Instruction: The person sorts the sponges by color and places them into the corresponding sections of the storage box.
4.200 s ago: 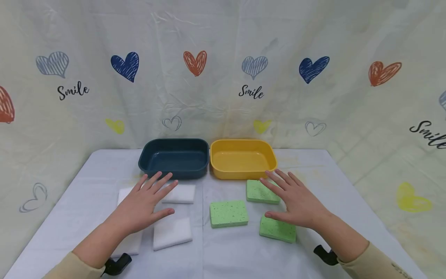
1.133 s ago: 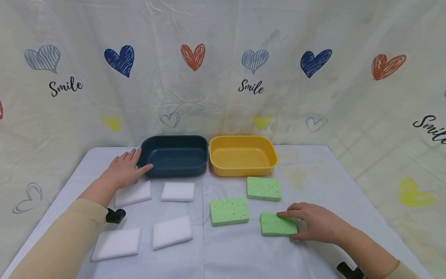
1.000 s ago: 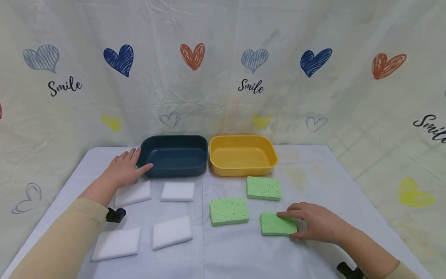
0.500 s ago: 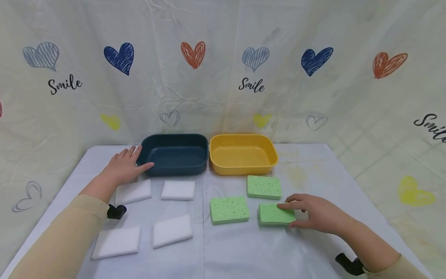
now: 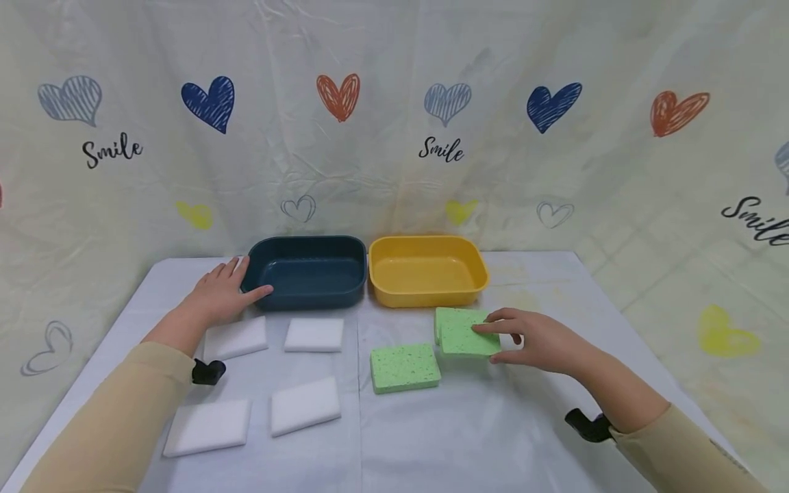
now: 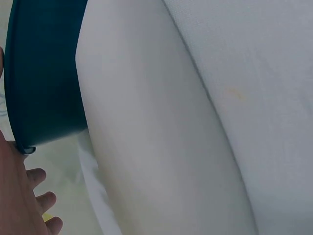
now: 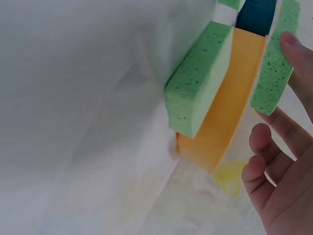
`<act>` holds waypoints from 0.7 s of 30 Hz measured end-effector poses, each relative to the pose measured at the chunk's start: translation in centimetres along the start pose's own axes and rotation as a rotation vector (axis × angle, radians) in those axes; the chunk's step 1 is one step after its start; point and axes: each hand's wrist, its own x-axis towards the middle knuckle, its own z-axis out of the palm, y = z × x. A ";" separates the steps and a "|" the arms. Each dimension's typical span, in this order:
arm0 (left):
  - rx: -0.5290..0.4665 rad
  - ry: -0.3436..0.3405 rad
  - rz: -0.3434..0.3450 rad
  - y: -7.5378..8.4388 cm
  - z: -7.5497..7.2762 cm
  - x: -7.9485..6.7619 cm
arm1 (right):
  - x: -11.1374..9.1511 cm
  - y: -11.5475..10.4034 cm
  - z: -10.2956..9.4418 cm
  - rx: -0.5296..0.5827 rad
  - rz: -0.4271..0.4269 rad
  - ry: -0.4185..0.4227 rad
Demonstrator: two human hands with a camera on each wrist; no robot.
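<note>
My right hand [image 5: 539, 340] pinches a green sponge [image 5: 459, 340] between thumb and fingers. In the right wrist view, this held sponge [image 7: 275, 66] is off the table, beside the yellow tub. It partly hides a second green sponge [image 5: 448, 314] in the head view. A third green sponge [image 5: 405, 368] lies to the left. My left hand [image 5: 218, 296] rests at the left end of the dark blue tub [image 5: 308, 300], fingers along its side and thumb by the front rim. The left wrist view shows only part of that hand [image 6: 17, 196] past the tub's corner.
A yellow tub [image 5: 425, 300] stands right of the blue one, at the table's back edge. Four-sided white sponges lie at left front: one near the blue tub [image 5: 314, 335], one partly under the left forearm [image 5: 237, 338], and others nearer [image 5: 305, 406]. A printed curtain hangs behind.
The left hand came to the blue tub and has stayed there. My right hand took the nearest right green sponge and moved it up and away, toward the yellow tub.
</note>
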 end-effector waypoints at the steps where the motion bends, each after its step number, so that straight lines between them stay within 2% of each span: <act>1: -0.002 -0.001 -0.002 0.0 0.1 0.0 | 0.4 0.0 0.0 0.004 -0.006 0.002; 12: -0.023 0.012 -0.008 -0.4 0.4 0.6 | 4.5 -1.4 -0.4 0.028 -0.009 0.017; 21: -0.043 0.004 -0.005 -0.3 0.3 0.5 | 9.6 -3.0 -1.0 0.048 -0.040 0.010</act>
